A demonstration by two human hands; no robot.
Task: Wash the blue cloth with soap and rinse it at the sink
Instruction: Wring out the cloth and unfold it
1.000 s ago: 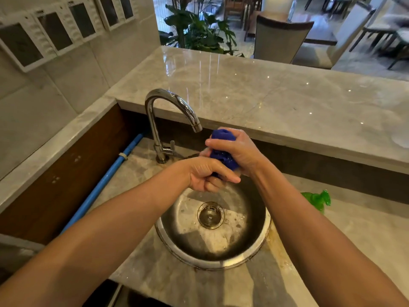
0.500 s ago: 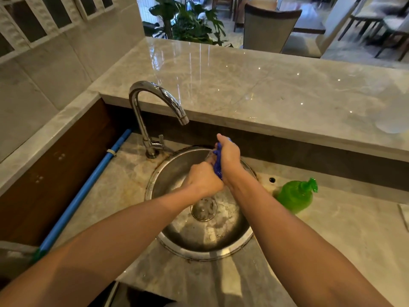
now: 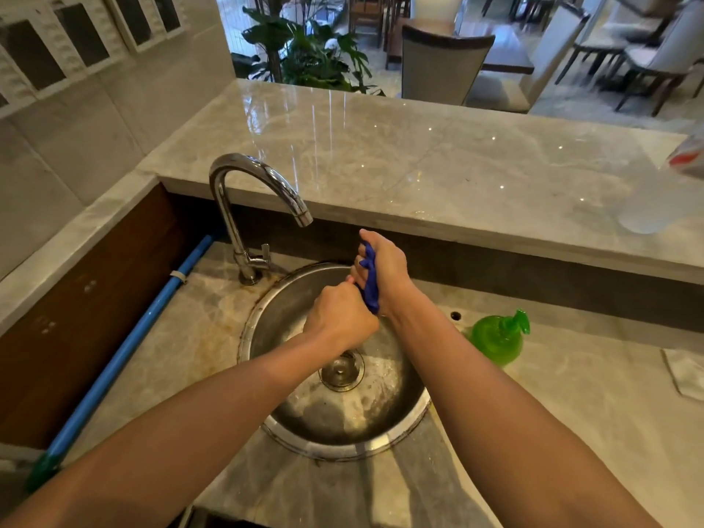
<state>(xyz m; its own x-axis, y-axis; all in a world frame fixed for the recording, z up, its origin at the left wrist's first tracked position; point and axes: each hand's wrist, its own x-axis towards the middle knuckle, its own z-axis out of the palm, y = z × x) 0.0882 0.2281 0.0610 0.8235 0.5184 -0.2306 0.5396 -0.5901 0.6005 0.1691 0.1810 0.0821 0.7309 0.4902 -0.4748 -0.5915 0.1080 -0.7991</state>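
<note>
The blue cloth (image 3: 370, 280) is bunched into a narrow twisted strip over the round steel sink (image 3: 266, 318). My right hand (image 3: 384, 270) grips its upper end and my left hand (image 3: 339, 318) is clenched around its lower end, so most of the cloth is hidden inside my fists. Both hands hang above the drain (image 3: 341, 369), to the right of the chrome tap's (image 3: 263, 184) spout. I see no water running from the spout. A green soap pump bottle (image 3: 497, 337) stands on the counter right of the sink.
A raised marble ledge (image 3: 419, 165) runs behind the sink. A blue pipe (image 3: 125, 348) lies along the left side. A pale cloth (image 3: 685, 375) lies at the right edge, and a clear container (image 3: 655, 207) stands on the ledge. Foam streaks the basin floor.
Both hands have come down from beside the spout into the sink bowl, and the cloth has gone from a ball to a tight strip between the fists. The camera has tilted down.
</note>
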